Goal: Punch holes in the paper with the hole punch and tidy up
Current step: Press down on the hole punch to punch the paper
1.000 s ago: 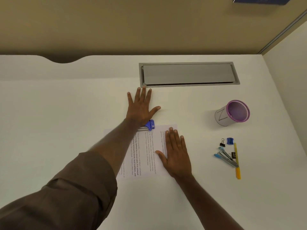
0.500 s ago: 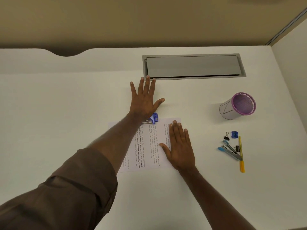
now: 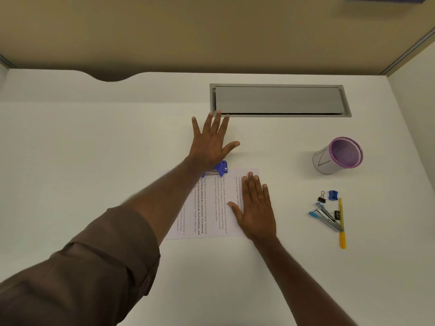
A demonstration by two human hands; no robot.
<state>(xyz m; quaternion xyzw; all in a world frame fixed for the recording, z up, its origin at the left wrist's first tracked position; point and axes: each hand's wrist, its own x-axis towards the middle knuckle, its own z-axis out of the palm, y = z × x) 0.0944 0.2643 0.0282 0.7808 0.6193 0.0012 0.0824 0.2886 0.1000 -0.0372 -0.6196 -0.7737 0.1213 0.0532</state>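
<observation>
A printed sheet of paper (image 3: 213,203) lies on the white desk (image 3: 94,161), its far edge under a blue and metal hole punch (image 3: 217,171). My left hand (image 3: 210,142) is spread flat, palm down, with the heel of the palm over the punch and the fingers reaching past it toward the back. My right hand (image 3: 256,208) lies flat with fingers apart on the right side of the paper. Most of the punch is hidden under my left wrist.
A grey cable hatch (image 3: 280,100) is set into the desk behind the hands. At the right stand a purple mesh pen cup (image 3: 339,156), a blue sharpener (image 3: 333,195), binder clips (image 3: 322,197), a stapler (image 3: 326,217) and a yellow pen (image 3: 341,223).
Both hands keep the same pose on the punch and the paper. Only the head view shifts slightly.
</observation>
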